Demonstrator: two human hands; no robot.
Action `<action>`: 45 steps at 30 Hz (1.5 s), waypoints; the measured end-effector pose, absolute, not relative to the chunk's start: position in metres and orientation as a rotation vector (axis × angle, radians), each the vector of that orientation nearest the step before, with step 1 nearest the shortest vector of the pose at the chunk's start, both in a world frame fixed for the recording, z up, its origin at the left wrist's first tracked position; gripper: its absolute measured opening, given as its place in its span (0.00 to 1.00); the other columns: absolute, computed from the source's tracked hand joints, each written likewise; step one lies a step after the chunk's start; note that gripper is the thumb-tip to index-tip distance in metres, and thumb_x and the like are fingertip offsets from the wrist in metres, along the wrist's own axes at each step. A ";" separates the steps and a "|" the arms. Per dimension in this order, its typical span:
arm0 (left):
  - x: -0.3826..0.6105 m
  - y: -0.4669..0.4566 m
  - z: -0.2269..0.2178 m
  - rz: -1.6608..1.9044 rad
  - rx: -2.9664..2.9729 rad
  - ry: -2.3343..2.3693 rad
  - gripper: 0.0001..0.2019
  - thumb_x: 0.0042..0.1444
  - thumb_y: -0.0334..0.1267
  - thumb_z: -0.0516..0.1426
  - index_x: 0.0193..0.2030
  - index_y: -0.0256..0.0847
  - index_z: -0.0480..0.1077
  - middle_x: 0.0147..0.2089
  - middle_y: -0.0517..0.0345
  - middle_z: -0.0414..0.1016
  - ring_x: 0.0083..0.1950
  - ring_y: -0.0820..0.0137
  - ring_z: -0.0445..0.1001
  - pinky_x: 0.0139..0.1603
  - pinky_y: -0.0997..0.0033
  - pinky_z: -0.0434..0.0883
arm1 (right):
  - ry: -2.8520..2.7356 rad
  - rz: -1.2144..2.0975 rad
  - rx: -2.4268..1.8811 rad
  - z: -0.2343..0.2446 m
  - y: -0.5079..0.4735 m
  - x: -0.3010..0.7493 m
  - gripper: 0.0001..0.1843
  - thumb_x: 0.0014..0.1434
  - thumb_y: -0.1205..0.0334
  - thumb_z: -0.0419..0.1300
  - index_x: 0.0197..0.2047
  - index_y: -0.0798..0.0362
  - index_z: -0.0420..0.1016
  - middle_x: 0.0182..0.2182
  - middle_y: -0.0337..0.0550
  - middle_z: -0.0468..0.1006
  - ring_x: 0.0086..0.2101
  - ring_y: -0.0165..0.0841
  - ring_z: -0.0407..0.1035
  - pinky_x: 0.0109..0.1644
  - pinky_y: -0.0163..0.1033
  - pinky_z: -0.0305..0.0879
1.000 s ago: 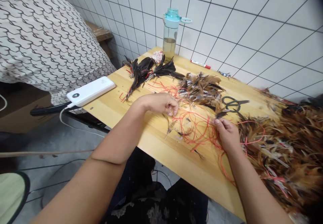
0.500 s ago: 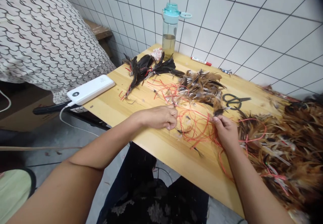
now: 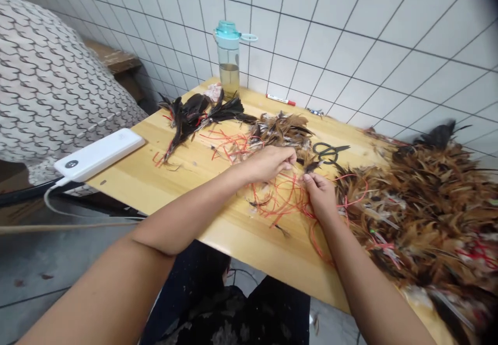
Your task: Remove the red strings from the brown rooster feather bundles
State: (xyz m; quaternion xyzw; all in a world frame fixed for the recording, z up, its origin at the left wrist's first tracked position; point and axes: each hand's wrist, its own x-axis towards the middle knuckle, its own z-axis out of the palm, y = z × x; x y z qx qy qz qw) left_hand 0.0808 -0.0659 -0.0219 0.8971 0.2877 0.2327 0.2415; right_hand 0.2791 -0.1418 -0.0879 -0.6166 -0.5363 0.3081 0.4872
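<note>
Presently, find left hand (image 3: 278, 163) over the middle of the desk (image 3: 229, 231), with fingers curled in tight; cannot tell whether gripping anything, owing to the hidden inner side. Find right hand (image 3: 322, 192) just beside, nearer the right end, with thumb and forefinger pinched together, seemingly on the base of a feather tuft (image 3: 311, 166). Locate that tuft at the right fingertips, well in from the near edge.

Record loose red cord (image 3: 284, 192) in tangled loops below and between both hands, trailing toward the near edge and across to the brown feather pile (image 3: 428, 205) at the right end. Log also a brown feather bunch (image 3: 286, 127) beyond the left hand, scissors (image 3: 337, 151) to its right, and black feather bundles (image 3: 187, 119) by the left edge.

Judge snagging the likeliest fault: could catch a wrong loop on any pull, given so many crossing strands. Could also let the tuft slip or splay, through so narrow a pinch. Could disturb the pile by tugging the cord lying over it. Rate as lesser the white power bank (image 3: 99, 154), apparently overhanging the left edge near the near left corner: could drop after a knock or a tug on the cable (image 3: 45, 197).
</note>
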 end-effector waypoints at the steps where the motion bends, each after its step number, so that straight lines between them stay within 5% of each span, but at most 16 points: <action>1: 0.085 -0.066 -0.029 0.634 2.452 0.803 0.05 0.59 0.31 0.54 0.40 0.40 0.70 0.38 0.59 0.77 0.38 0.71 0.73 0.39 0.73 0.64 | -1.290 0.769 -1.494 -0.088 -0.142 0.279 0.15 0.53 0.48 0.60 0.27 0.51 0.76 0.26 0.39 0.77 0.30 0.34 0.68 0.38 0.39 0.63; 24: 0.096 -0.081 -0.048 0.783 2.909 0.654 0.11 0.66 0.36 0.50 0.39 0.37 0.72 0.38 0.52 0.74 0.42 0.68 0.69 0.43 0.70 0.65 | -1.449 0.829 -1.446 -0.087 -0.137 0.276 0.16 0.49 0.46 0.61 0.23 0.50 0.70 0.20 0.36 0.65 0.25 0.30 0.57 0.30 0.36 0.56; 28: 0.079 -0.067 -0.039 1.025 2.733 0.770 0.10 0.64 0.33 0.51 0.48 0.38 0.71 0.46 0.50 0.75 0.49 0.66 0.70 0.51 0.68 0.66 | -1.380 0.826 -1.490 -0.087 -0.140 0.276 0.15 0.52 0.48 0.60 0.24 0.51 0.70 0.20 0.35 0.63 0.24 0.28 0.55 0.29 0.35 0.53; 32: 0.035 -0.050 -0.021 1.250 2.456 1.093 0.08 0.60 0.33 0.54 0.43 0.37 0.73 0.44 0.51 0.75 0.46 0.67 0.71 0.49 0.67 0.67 | -1.340 0.824 -1.484 -0.091 -0.141 0.281 0.15 0.53 0.49 0.60 0.25 0.51 0.70 0.22 0.36 0.67 0.26 0.29 0.60 0.33 0.36 0.56; 36: -0.012 -0.053 -0.011 0.900 2.418 1.028 0.05 0.56 0.34 0.57 0.34 0.38 0.74 0.34 0.58 0.76 0.35 0.74 0.71 0.39 0.75 0.66 | -1.349 0.822 -1.478 -0.093 -0.139 0.283 0.15 0.54 0.48 0.59 0.26 0.51 0.71 0.24 0.37 0.71 0.28 0.31 0.63 0.35 0.37 0.58; 45: -0.056 -0.077 -0.038 0.322 2.551 0.849 0.07 0.55 0.29 0.56 0.36 0.40 0.75 0.39 0.57 0.77 0.43 0.72 0.73 0.47 0.74 0.67 | -1.398 0.740 -1.587 -0.087 -0.140 0.279 0.16 0.53 0.47 0.58 0.26 0.52 0.72 0.21 0.36 0.68 0.26 0.30 0.60 0.31 0.36 0.55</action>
